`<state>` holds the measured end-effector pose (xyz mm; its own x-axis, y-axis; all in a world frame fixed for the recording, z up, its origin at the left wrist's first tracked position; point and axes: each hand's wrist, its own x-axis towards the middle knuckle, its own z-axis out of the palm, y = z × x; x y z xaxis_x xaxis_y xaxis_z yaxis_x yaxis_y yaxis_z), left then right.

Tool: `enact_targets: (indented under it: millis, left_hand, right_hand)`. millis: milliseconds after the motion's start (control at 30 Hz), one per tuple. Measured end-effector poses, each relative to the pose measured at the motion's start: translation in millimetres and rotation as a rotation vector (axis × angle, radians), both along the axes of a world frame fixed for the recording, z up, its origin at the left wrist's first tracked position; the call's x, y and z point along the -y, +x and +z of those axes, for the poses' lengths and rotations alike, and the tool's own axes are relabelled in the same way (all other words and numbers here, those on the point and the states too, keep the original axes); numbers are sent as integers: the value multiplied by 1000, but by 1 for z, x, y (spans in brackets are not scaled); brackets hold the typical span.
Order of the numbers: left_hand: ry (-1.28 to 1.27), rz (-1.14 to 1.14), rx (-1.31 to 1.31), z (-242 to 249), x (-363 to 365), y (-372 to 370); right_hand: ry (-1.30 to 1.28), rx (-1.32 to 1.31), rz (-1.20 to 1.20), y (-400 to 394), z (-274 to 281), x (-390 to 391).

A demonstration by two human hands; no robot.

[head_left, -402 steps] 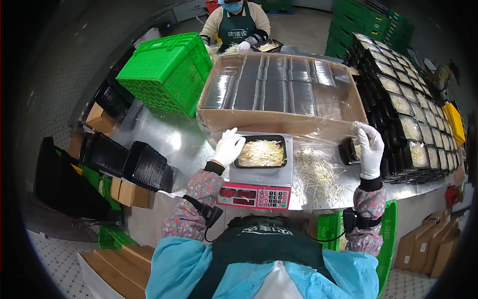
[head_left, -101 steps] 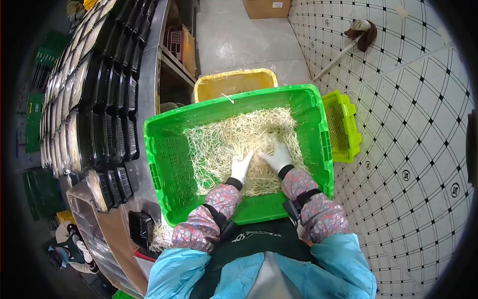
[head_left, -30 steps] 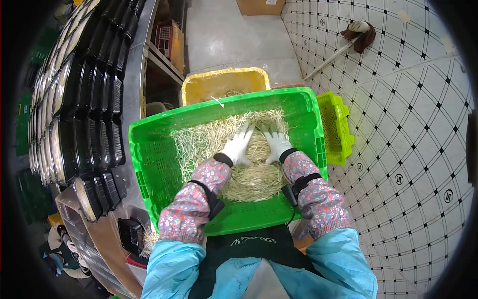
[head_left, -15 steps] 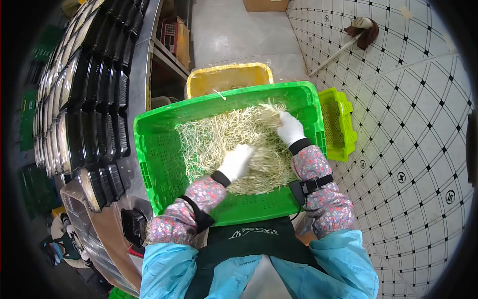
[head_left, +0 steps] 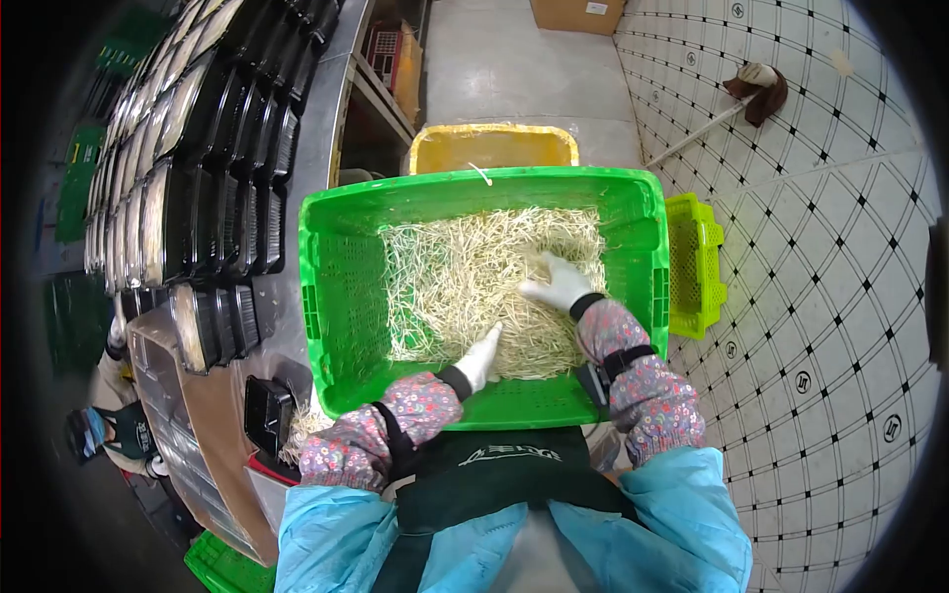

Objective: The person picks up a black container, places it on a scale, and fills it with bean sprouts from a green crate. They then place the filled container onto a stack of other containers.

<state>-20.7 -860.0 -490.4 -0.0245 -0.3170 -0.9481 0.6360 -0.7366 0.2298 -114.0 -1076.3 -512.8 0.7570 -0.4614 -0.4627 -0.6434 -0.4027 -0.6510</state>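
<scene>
A large green crate (head_left: 336, 381) in front of me holds a heap of pale, thin strands that look like bean sprouts (head_left: 450, 282). My left hand (head_left: 478, 362), in a white glove, is at the near edge of the heap with its thumb up and its fingers stretched along the strands. Farther right, my gloved right hand (head_left: 561, 285) is over the heap, thumb and fingers apart, with blurred strands by the fingertips. Neither hand appears to grip a bunch. One loose strand (head_left: 481, 174) hangs over the crate's far rim.
Stacked black trays (head_left: 222, 217) fill the bench on the left. Behind the crate is a yellow tub (head_left: 494, 148); a lime-green basket (head_left: 696, 267) stands to its right. A mop (head_left: 759, 91) leans by the patterned wall sheet. Another person (head_left: 111, 425) is at lower left.
My right hand has come down and inward from the far right of the heap, its bunch of strands let go. My left hand has drawn back toward the near edge. The view has shifted.
</scene>
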Motion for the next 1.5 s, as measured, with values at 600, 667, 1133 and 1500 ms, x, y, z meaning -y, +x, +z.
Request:
enact_targets:
  millis: [600,667,1133,1500]
  left_hand:
    - [-130,560,-4,29,-2,-8]
    - [-403,611,46,53,-34,16]
    - [463,908,1799,142,-331,117]
    - [-91,1656,880,45,-457,175]
  right_hand:
    - [-410,57,355,-32,0,-78]
    - [-283,-106,345,-18,22,-56]
    - [-319,-100,204,-22,13,-50]
    - [-142,38,5,-38,26,-19]
